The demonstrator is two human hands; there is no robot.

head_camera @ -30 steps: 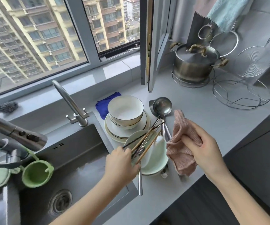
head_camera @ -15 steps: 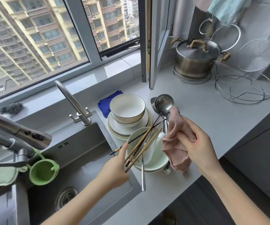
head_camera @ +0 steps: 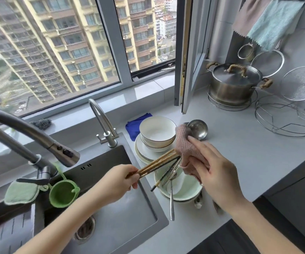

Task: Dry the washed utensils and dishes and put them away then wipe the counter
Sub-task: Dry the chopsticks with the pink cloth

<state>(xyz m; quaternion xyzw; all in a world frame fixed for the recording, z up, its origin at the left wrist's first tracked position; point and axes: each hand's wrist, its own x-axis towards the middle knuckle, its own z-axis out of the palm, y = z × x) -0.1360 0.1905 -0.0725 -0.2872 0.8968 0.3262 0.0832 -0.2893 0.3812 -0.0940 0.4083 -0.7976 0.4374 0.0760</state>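
At the grey counter (head_camera: pixel 239 147) beside the steel sink (head_camera: pixel 129 226), just under the window, a person dries cutlery. The left hand (head_camera: pixel 119 182) is closed round the near ends of a bundle of light wooden chopsticks (head_camera: pixel 157 165), holding them over the sink's right rim so they point up and to the right. The right hand (head_camera: pixel 215 173) grips a pink knitted cloth (head_camera: pixel 186 145), which is folded round the far tips of those chopsticks.

Below the hands, at the counter's front edge and just beside the sink, sits a pale green bowl (head_camera: pixel 184 191). A few dark chopsticks (head_camera: pixel 163 177) and a long-handled steel spoon (head_camera: pixel 171 202) lean in it, the spoon's handle sticking out over the rim toward the front edge.

Behind the bowl stands a stack of white dark-rimmed bowls on white plates (head_camera: pixel 157 132). A blue cloth (head_camera: pixel 135 125) lies behind the stack on its left, and a steel ladle (head_camera: pixel 198 129) lies to its right, partly covered by the pink cloth. In the counter's far right corner a lidded steel pot with rope-wrapped handles (head_camera: pixel 234 83) rests on a wire trivet.
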